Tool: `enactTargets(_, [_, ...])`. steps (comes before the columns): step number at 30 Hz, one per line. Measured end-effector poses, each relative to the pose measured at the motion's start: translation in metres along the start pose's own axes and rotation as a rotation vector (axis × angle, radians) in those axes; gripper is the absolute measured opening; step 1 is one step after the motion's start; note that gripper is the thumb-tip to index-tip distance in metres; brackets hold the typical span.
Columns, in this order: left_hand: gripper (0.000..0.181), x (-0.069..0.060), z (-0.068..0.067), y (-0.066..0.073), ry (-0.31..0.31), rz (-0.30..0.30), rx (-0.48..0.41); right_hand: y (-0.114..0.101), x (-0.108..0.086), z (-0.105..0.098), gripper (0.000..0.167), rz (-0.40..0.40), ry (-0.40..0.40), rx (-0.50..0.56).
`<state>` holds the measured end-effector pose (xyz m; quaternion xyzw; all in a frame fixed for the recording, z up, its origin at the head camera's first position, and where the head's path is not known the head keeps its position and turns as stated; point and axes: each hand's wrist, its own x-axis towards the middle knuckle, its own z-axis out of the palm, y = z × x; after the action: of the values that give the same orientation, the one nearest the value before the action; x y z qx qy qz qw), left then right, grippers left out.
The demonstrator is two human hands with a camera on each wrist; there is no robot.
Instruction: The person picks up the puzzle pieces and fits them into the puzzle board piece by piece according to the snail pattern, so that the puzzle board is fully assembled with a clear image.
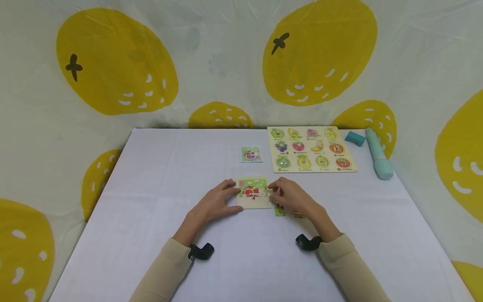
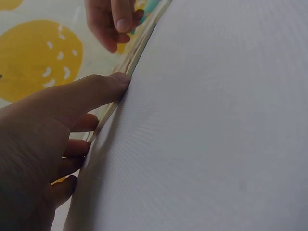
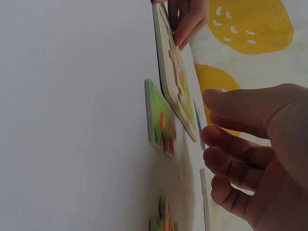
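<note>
From my head feed, I saw the puzzle board (image 1: 253, 203) lying flat on the white table (image 1: 158, 176), between both hands. The left hand (image 1: 216, 201) was spread wide, thumb and fingers touching the board's left side. The right hand (image 1: 292, 195) stood just beside its right edge; I could not tell from there whether it touched. One loose piece (image 1: 279, 211) and another piece (image 1: 298, 214) showed below that hand, and a picture tile (image 1: 251, 154) lay beyond the board.

My left wrist feed showed the thumb against the board's edge, fingers apart behind it.

Through the right wrist feed, I saw a narrow gap between thumb and loosely bent fingers, nothing held.
</note>
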<state>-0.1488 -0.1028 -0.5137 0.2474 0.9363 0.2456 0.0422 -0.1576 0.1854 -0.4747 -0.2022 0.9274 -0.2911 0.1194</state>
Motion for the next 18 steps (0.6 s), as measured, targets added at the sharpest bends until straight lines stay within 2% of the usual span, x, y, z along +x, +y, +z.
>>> enactTargets(9, [0.064,-0.001,0.000,0.000,0.017,0.015,0.005,0.008,-0.017,-0.002,0.037,0.006,-0.010,-0.049])
enactTargets(18, [0.065,-0.001,0.001,0.000,0.003,-0.009,0.004,0.014,-0.028,-0.002,0.051,-0.009,-0.063,-0.091])
